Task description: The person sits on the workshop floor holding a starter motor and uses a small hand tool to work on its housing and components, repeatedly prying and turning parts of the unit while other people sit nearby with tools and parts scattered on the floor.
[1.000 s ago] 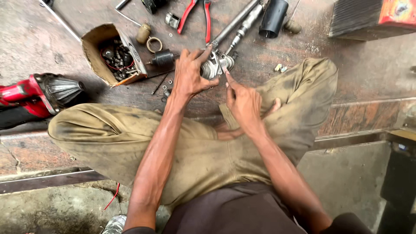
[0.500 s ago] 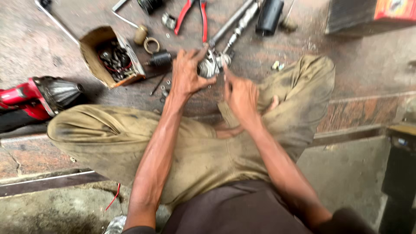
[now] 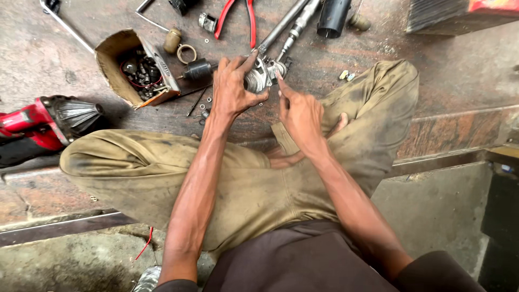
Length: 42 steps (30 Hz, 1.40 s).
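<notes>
left hand [image 3: 232,89] wrapped around small metal mechanical part [image 3: 262,73], fingers curled over top and thumb under, firm hold. right hand [image 3: 301,112] mostly closed, index finger stretched out with tip touching right side of same part; whether anything sits pinched in right fingers cannot be told. part held just above grimy stone floor [image 3: 378,48], in front of crossed legs in dirty khaki trousers [image 3: 254,184].

just beyond fingertips: two long metal rods [image 3: 292,21] running up and away, nearer ends meeting the held part. red-handled pliers [image 3: 238,19] above left hand. black cylinder [image 3: 332,19] lying above right hand, small brass-coloured piece [image 3: 359,22] beside it. left of left hand: black drill chuck [image 3: 197,70] close by, then torn cardboard box [image 3: 116,59] filled with dark small parts. metal ring [image 3: 187,53] and small brownish cap [image 3: 173,39] between box and pliers. loose screws and thin pin [image 3: 199,103] on floor near left wrist. far left of left forearm: red power tool [image 3: 38,124], well apart. tiny bits [image 3: 346,75] right of right hand, near knee. nothing between camera and hands; left fingers hiding much of the part.
</notes>
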Tool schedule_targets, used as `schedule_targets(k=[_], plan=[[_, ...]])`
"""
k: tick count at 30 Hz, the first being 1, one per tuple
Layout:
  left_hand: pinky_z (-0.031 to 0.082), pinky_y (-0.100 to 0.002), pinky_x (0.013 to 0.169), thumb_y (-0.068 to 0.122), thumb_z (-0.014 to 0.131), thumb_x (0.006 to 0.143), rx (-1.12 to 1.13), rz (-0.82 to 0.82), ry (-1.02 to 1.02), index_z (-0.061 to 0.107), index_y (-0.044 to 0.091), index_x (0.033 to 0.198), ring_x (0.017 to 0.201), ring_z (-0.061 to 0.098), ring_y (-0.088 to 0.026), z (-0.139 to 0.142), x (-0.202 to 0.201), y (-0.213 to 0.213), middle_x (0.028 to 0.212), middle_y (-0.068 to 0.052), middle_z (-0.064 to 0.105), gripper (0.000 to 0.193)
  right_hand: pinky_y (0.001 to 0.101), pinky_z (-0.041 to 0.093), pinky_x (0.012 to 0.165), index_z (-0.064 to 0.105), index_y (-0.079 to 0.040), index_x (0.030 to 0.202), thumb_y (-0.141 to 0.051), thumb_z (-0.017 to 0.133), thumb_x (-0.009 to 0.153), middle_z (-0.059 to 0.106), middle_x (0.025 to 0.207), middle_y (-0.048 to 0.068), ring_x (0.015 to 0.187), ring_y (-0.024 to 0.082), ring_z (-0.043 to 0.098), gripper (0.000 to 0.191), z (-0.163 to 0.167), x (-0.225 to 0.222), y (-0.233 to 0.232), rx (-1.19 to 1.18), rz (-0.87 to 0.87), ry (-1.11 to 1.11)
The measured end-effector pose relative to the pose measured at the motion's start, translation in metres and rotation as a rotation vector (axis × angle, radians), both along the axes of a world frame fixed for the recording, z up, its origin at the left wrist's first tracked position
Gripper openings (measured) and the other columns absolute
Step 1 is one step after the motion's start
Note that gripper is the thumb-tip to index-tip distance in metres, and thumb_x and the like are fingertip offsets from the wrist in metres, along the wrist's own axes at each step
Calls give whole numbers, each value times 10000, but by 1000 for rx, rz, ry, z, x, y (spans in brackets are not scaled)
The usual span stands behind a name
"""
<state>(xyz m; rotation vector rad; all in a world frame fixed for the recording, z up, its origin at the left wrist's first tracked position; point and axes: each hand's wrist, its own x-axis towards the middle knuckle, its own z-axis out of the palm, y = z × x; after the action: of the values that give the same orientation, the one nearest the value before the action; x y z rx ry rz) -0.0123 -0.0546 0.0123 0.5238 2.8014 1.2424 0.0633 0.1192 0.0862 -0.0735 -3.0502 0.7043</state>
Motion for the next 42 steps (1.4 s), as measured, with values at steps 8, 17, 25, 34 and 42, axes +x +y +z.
schedule_targets(k=[8,17,25,34,42], plan=[[507,-424,880,358,927,597,43,27,114,651,74,1398,1000,556,-305,0,-3,1,1182,-78,670,894,461,450,521,697,-179,1365,-138,672,967,596,633,207,471,349,567,401,7,5,4,-144,-59,-94],[507,-436,886,357,933,552,58,12,68,641,55,1403,959,534,-322,5,-1,0,1168,-90,677,949,449,462,540,722,-155,1314,-125,705,932,705,761,173,573,340,644,384,-2,-4,9,-53,45,17],[507,-450,887,349,940,562,59,6,72,645,74,1395,1004,540,-336,3,-4,-1,1208,-116,672,925,433,452,535,703,-175,1361,-115,705,962,688,795,175,581,331,630,403,-8,-10,14,-92,117,93],[494,-460,904,368,925,557,51,-8,-12,634,101,1426,1011,541,-347,3,-6,-3,1250,-105,682,955,433,442,686,571,-134,1506,-34,630,960,725,915,134,737,300,661,558,-30,-5,10,-32,237,197],[500,-464,868,381,925,546,32,8,15,638,122,1410,1024,545,-344,1,-5,0,1249,-102,676,947,444,437,663,418,-82,1590,-47,524,926,695,910,151,775,307,667,673,-39,-3,14,35,274,187]])
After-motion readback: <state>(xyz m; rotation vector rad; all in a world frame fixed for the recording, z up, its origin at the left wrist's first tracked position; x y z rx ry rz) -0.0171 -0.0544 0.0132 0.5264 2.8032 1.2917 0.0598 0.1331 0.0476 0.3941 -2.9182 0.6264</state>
